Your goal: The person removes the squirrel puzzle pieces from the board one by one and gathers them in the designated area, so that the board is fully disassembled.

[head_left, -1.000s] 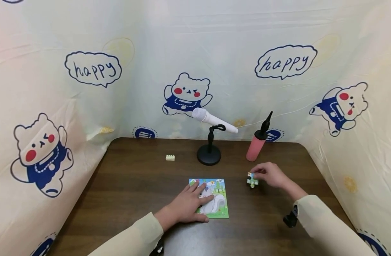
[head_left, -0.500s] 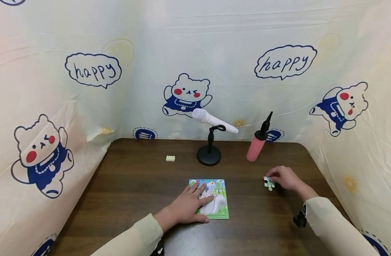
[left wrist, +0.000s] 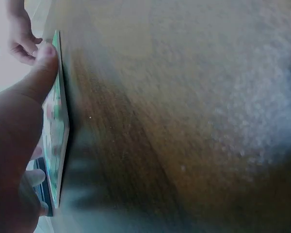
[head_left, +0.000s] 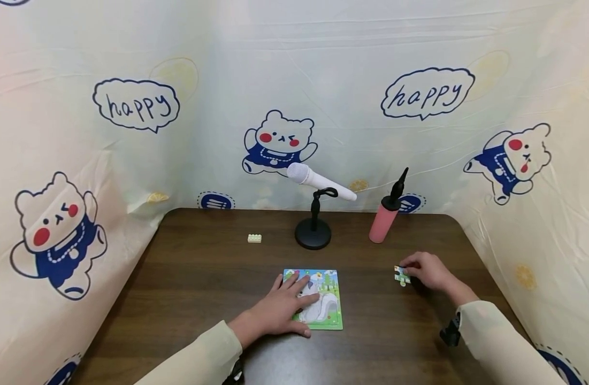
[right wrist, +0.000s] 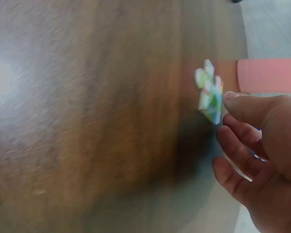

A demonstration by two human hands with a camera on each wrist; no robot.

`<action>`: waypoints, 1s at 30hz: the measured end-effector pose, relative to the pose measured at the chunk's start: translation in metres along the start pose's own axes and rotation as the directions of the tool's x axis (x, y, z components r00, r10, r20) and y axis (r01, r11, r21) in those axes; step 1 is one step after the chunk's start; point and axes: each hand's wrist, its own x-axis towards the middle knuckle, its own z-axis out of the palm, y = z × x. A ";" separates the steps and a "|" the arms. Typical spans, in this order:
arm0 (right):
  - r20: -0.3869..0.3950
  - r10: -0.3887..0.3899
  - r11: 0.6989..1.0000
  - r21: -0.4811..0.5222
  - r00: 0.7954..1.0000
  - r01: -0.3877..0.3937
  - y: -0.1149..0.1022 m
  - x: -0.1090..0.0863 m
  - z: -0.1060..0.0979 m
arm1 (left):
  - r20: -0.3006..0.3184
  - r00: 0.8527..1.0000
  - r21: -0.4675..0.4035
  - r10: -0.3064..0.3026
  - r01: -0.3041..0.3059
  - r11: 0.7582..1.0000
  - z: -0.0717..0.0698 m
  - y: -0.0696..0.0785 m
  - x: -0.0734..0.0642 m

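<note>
My left hand [head_left: 277, 310] lies with spread fingers on a square picture puzzle [head_left: 330, 307], which shows a white-grey animal on green grass. The palm and fingers cover the puzzle's left part. In the left wrist view the thumb of the left hand [left wrist: 19, 111] reaches along the puzzle's edge [left wrist: 63, 141]. Off to the right, my right hand [head_left: 430, 269] pinches a small green and blue jigsaw piece [head_left: 402, 276] by its edge. The right wrist view has this jigsaw piece [right wrist: 211, 97] at the thumb tip, over the table; whether it touches the wood I cannot tell.
Behind the puzzle stands a white microphone [head_left: 318, 179] on a black round-based stand [head_left: 313, 233]. A pink hand pump [head_left: 383, 224] with a black nozzle is beyond my right hand. A cream toy brick [head_left: 254, 238] lies at the back left. Printed cloth [head_left: 352, 64] encloses the brown table [head_left: 198, 289].
My right hand has moved to the right, away from the puzzle, with the jigsaw piece in its fingers. Over the last half second it barely moves. My left hand keeps its place.
</note>
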 end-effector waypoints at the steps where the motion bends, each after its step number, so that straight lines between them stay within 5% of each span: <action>1: -0.006 -0.007 1.000 -0.002 1.000 0.007 -0.001 0.000 -0.001 | -0.008 1.000 0.002 0.008 -0.008 1.000 0.000 -0.001 -0.001; 5: -0.036 -0.057 0.998 0.021 0.998 0.058 -0.018 0.007 -0.007 | -0.050 0.998 0.020 0.033 -0.032 0.999 -0.003 -0.005 -0.005; 10: -0.032 -0.133 0.989 0.063 0.991 0.135 -0.067 0.021 -0.006 | -0.068 0.998 0.026 0.014 -0.012 1.000 -0.009 -0.012 -0.010; 20: 0.117 -0.215 0.971 0.132 0.970 0.200 -0.164 0.050 0.052 | -0.015 1.000 0.036 -0.011 0.011 0.999 -0.007 -0.020 -0.016; 30: 0.129 -0.196 0.974 0.144 0.972 0.177 -0.198 0.058 0.086 | -0.020 1.000 0.034 -0.014 0.014 0.999 -0.005 -0.018 -0.017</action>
